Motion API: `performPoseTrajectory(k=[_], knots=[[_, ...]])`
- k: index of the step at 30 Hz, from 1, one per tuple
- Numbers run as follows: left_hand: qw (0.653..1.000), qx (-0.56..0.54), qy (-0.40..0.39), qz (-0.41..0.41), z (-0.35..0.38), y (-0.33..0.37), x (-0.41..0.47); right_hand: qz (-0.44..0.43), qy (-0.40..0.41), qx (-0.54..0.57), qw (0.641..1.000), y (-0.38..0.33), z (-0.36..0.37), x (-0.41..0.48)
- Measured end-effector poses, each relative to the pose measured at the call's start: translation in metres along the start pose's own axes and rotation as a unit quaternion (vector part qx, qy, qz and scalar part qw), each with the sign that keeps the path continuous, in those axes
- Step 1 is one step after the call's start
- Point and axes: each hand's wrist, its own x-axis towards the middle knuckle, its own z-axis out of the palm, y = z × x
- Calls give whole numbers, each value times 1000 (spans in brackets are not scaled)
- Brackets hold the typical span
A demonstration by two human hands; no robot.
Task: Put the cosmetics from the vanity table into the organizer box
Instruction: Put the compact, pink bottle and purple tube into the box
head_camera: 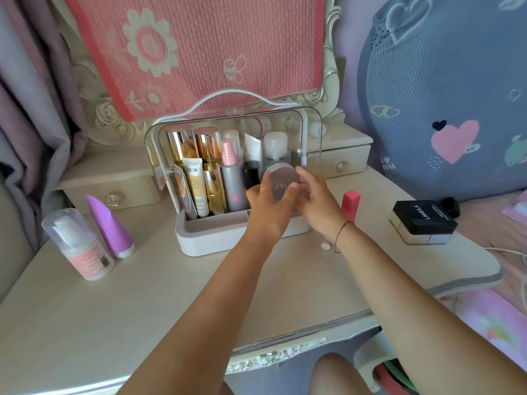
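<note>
A white organizer box (211, 240) with a raised clear lid stands at the back middle of the vanity table (142, 309). Several bottles and tubes stand inside, among them a BB tube (196, 189) and a pink-capped spray bottle (232, 178). Both hands hold a round grey compact jar (282, 182) tilted over the box's right compartment. My left hand (266, 208) grips it from below and left. My right hand (313, 198) grips it from the right.
On the table left of the box stand a foam pump bottle (78, 245) and a purple cone-shaped bottle (109, 226). To the right stand a pink lipstick (350, 205) and a black-lidded Lameila powder jar (422, 223). Small drawers and a covered mirror stand behind.
</note>
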Motion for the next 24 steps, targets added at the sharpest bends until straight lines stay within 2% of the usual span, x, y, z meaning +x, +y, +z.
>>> performPoseTrajectory(k=[7, 11, 13, 19, 24], knots=[[999, 23, 1, -25, 1, 2, 3, -1, -8, -66, 998, 4, -1, 2], [995, 93, -11, -39, -7, 1, 7, 20, -26, -106, 994, 11, -1, 4], [991, 127, -15, -47, -13, -1, 9, 19, -16, -85, 996, 14, 0, 2], [992, 121, -16, 38, -25, -9, -8, -3, 14, -27, 1000, 12, 5, -7], [990, 88, 71, 83, -52, -19, -37, -76, 95, -64, 991, -6, 5, -27]])
